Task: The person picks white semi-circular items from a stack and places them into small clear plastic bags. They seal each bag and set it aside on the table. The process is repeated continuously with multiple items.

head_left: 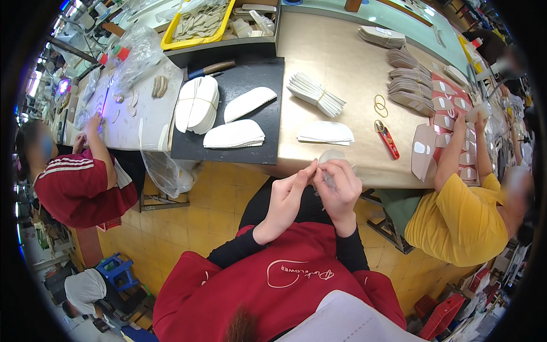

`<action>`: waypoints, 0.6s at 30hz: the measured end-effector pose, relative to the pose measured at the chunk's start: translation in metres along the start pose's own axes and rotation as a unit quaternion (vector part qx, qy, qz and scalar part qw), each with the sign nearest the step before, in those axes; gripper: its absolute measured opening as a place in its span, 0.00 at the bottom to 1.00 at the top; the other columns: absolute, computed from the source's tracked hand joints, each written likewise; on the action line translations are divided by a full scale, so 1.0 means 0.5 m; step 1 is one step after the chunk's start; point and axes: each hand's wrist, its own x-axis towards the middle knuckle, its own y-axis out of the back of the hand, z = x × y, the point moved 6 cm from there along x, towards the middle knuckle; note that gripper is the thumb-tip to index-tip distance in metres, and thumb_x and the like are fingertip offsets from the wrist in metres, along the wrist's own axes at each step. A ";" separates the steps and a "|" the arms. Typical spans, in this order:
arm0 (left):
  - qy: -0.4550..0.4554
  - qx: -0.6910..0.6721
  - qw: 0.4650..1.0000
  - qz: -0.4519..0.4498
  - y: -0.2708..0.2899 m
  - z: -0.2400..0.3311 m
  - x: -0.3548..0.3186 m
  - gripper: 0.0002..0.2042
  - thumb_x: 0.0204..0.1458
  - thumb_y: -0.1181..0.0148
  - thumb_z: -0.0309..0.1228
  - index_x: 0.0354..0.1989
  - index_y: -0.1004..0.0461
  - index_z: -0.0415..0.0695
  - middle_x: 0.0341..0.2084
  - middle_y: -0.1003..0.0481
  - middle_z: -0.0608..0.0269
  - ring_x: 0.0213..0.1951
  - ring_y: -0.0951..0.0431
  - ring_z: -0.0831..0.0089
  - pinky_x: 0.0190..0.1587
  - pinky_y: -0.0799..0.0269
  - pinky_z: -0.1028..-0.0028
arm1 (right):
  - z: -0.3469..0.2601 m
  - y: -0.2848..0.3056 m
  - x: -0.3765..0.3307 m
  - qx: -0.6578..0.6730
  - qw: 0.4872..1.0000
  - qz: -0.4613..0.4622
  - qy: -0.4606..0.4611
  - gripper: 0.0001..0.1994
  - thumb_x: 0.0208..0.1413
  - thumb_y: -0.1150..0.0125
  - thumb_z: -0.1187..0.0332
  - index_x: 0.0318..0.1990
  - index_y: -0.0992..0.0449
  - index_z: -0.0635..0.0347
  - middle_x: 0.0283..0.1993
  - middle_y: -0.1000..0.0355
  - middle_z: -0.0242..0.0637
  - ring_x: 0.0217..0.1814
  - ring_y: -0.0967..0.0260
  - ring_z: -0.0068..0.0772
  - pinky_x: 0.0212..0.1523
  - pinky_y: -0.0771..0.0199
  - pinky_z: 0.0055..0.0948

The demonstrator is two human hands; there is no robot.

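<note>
Both hands meet just off the table's front edge. My right hand (340, 183) is closed round a thin pale rounded piece (331, 155), whose top shows above the fingers; something see-through shows beside it. With thumb and forefinger pinched together, my left hand (289, 196) touches the right one's fingertips; what it grips, if anything, is too small to make out. Just beyond lies a small stack of white half-oval pieces (326, 133). Farther back is a rubber-banded bundle of white pieces (317, 94). To the right rests a red cutter knife (387, 140).
On a black board (233, 91) at left are more white stacks (234, 134) and a hammer (212, 69). Behind stands a yellow tray (167, 41) of beige pieces. Brown bundles (411, 85) lie at right. Co-workers sit at left (80, 182) and right (456, 222).
</note>
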 end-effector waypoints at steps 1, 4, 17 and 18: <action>0.000 0.004 1.000 -0.001 0.001 0.000 0.000 0.26 0.71 0.59 0.41 0.61 0.35 0.26 0.58 0.29 0.43 0.60 0.27 0.60 0.65 0.34 0.66 | 0.004 -0.001 0.001 0.017 1.000 -0.005 -0.011 0.07 0.45 0.31 0.79 0.32 0.22 0.61 0.31 0.25 0.37 0.27 0.25 0.39 0.25 0.26 0.32; 0.011 0.000 1.000 -0.001 0.010 -0.003 0.003 0.24 0.70 0.57 0.39 0.60 0.33 0.26 0.56 0.27 0.43 0.58 0.26 0.61 0.64 0.33 0.67 | 0.010 -0.002 0.003 0.050 0.998 -0.018 -0.030 0.07 0.45 0.31 0.79 0.32 0.22 0.62 0.32 0.25 0.38 0.28 0.24 0.39 0.26 0.26 0.32; -0.038 0.140 0.989 0.021 0.011 0.014 0.001 0.20 0.70 0.56 0.34 0.60 0.31 0.29 0.49 0.22 0.50 0.52 0.23 0.71 0.57 0.30 0.75 | -0.008 -0.001 -0.003 -0.001 1.000 -0.013 0.005 0.08 0.44 0.30 0.79 0.33 0.20 0.63 0.32 0.24 0.40 0.29 0.24 0.41 0.27 0.25 0.32; -0.035 0.143 0.989 0.022 0.011 0.014 0.000 0.20 0.70 0.56 0.34 0.59 0.31 0.29 0.49 0.22 0.50 0.52 0.23 0.71 0.57 0.30 0.75 | -0.007 -0.001 -0.003 -0.004 1.000 -0.015 -0.001 0.07 0.44 0.31 0.79 0.33 0.21 0.63 0.32 0.24 0.40 0.28 0.24 0.41 0.27 0.25 0.32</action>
